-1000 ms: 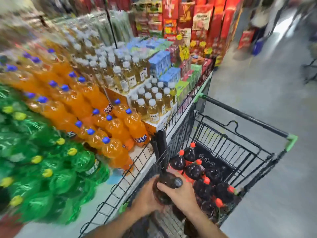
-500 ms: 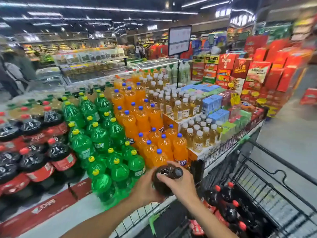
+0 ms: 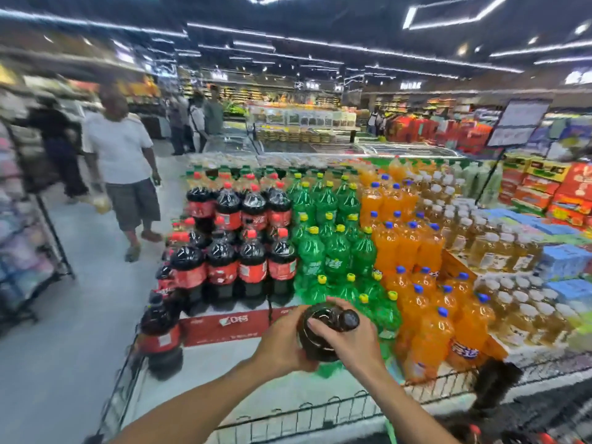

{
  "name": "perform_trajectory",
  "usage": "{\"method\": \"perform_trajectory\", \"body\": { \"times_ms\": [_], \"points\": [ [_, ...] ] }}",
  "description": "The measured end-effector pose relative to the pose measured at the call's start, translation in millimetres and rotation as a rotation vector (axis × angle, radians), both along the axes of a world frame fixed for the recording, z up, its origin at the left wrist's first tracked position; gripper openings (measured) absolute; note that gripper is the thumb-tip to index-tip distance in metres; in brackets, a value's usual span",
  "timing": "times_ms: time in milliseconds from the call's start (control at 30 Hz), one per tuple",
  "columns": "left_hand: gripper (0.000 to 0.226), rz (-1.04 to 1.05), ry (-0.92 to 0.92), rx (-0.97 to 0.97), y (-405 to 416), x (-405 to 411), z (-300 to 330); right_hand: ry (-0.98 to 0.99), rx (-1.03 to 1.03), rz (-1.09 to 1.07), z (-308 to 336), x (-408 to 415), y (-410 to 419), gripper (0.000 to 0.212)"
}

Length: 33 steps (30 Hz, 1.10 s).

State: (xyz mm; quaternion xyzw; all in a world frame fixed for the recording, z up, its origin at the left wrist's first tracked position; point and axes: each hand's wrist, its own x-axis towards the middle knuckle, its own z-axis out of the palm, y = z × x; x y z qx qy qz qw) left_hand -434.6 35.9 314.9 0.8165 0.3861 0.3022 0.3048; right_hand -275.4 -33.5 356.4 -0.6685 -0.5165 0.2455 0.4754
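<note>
A large dark cola bottle with a black cap [image 3: 323, 344] is held in both my hands above the front of a drinks display. My left hand [image 3: 283, 346] wraps its left side. My right hand [image 3: 347, 342] grips its shoulder just below the cap [image 3: 349, 319]. Ahead, red-labelled cola bottles [image 3: 237, 254] stand in stacked rows, with a bare white patch of the display platform [image 3: 224, 360] in front of them.
Green bottles [image 3: 330, 248], orange bottles [image 3: 416, 270] and pale yellow bottles [image 3: 499, 251] fill the display to the right. A low wire fence [image 3: 288, 418] edges it. A person in a white shirt [image 3: 123, 174] walks in the left aisle beside a rack [image 3: 28, 245].
My view has swung left and up, from the cart of cola bottles to the display. Both hands carried the dark bottle from over the cart to in front of the cola rows.
</note>
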Motion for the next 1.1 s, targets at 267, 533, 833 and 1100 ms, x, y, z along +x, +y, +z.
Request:
{"method": "perform_trajectory", "body": {
  "times_ms": [267,533,833,1100],
  "points": [
    [0.091,0.235,-0.04,-0.051,2.7,-148.2,-12.6,-0.063,0.009,0.229,-9.3,-138.8,42.5,0.054],
    [0.098,0.382,-0.126,-0.1,22.1,-213.4,-47.0,-0.026,-0.029,0.403,-34.7,-207.3,86.2,0.048],
    [0.115,0.505,-0.228,-0.429,89.7,-220.8,-128.9,-0.007,-0.062,0.465,-88.4,-222.2,160.2,0.054],
    [0.038,0.809,-1.198,-1.331,154.8,-195.3,-153.2,-0.041,-0.171,0.462,-144.3,-217.5,236.2,0.067]
  ]
}}
